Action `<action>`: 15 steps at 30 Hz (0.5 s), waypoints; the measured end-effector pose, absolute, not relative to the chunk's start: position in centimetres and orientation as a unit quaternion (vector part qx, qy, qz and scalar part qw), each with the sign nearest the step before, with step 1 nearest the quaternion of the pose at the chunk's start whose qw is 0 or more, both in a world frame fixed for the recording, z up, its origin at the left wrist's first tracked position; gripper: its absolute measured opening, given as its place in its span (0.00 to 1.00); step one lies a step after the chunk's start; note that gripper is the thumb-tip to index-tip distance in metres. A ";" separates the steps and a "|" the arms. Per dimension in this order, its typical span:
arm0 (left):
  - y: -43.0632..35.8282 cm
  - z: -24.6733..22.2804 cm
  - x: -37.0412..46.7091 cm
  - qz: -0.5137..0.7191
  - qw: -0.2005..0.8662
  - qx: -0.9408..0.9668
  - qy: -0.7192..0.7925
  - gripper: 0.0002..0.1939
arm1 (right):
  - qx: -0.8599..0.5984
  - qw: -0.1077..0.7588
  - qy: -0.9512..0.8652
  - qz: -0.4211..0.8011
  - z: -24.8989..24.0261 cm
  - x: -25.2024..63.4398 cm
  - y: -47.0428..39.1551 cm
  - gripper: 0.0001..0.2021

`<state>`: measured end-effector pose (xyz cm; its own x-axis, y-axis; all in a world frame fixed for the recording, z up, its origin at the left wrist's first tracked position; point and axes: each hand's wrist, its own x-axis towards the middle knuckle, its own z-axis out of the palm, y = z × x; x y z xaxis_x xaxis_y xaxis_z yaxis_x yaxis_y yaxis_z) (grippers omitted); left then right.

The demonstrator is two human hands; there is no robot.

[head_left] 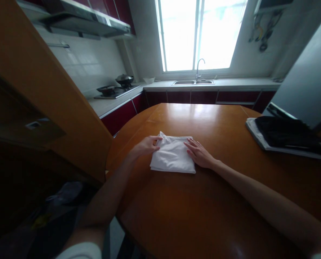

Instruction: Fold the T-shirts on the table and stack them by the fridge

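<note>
A folded white cloth (173, 156), perhaps a garment, lies flat in a near-square shape on the wooden table (182, 205). Its upper left corner sticks up slightly, and soft creases cross its top. My left hand (145, 146) touches the left edge near that corner, with thumb and fingers apart; some of its fingers are hidden. Spread flat, my right hand (200, 154) rests on the right edge, fingertips on the fabric.
A stack of dark and white folded cloth (287, 133) lies at the table's right side. Beyond stand a counter with a sink (194, 82) and a stove with pans (124, 80). A wooden panel (76, 118) rises on the left.
</note>
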<state>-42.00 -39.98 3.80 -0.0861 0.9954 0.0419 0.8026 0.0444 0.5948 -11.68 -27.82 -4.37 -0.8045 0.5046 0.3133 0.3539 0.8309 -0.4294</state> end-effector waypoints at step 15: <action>-37.6 0.2 -38.1 0.086 0.085 0.706 0.697 0.34 | -0.155 0.147 -0.961 0.176 -2.9 -11.7 -30.1 0.30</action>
<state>-38.08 -37.59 0.15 0.0125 0.9999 0.0036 0.9707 -0.0130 0.2400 -11.71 -30.07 -2.91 -0.9088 0.3489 0.2289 0.2451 0.8903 -0.3838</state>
